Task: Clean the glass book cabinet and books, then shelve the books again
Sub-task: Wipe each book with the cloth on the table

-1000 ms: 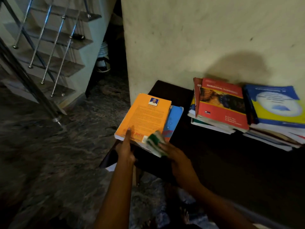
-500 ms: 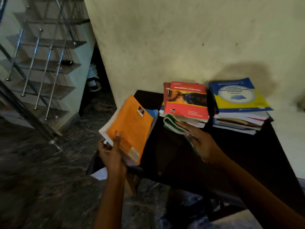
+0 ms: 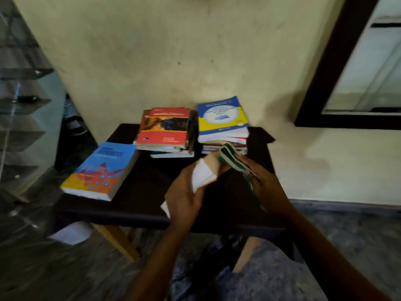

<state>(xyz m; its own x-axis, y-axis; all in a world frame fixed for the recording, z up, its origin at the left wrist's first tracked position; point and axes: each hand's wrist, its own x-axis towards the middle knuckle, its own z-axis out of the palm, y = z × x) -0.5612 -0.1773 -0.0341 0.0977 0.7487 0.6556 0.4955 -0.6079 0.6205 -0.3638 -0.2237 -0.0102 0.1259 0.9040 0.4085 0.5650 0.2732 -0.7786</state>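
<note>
Behind the table, wall (image 3: 173, 51): pale yellow, scuffed, with a soft shadow to the right of the books.
Floor (image 3: 43, 268): dark, mottled stone; a white sheet (image 3: 71, 232) lies on it beneath the table's left corner.
Table (image 3: 152, 192): dark top on light wooden legs, pushed against the wall.
Glass panel (image 3: 368, 72): dark-framed, on the wall at upper right.
Stairs (image 3: 21, 109): at far left, blurred.
Red stack (image 3: 165, 129): several books lying flat at the back of the table, a red cover on top.
Blue-yellow stack (image 3: 221, 118): just to the right of the red stack, also flat, with a blue and yellow cover on top.
Blue book (image 3: 102, 170): lies flat and alone on the front left corner, apart from both stacks, cover up.
Left hand (image 3: 184, 198): fingers wrapped round the lower end of the held book, above the table's front edge.
Right hand (image 3: 264, 185): fingers curled round the cloth, in front of the blue-yellow stack.
Held book (image 3: 204, 174): tilted up off the table, white page edge towards the camera, an orange cover showing at its top.
Cloth (image 3: 230, 154): green and white striped, bunched, meeting the held book's upper end.
</note>
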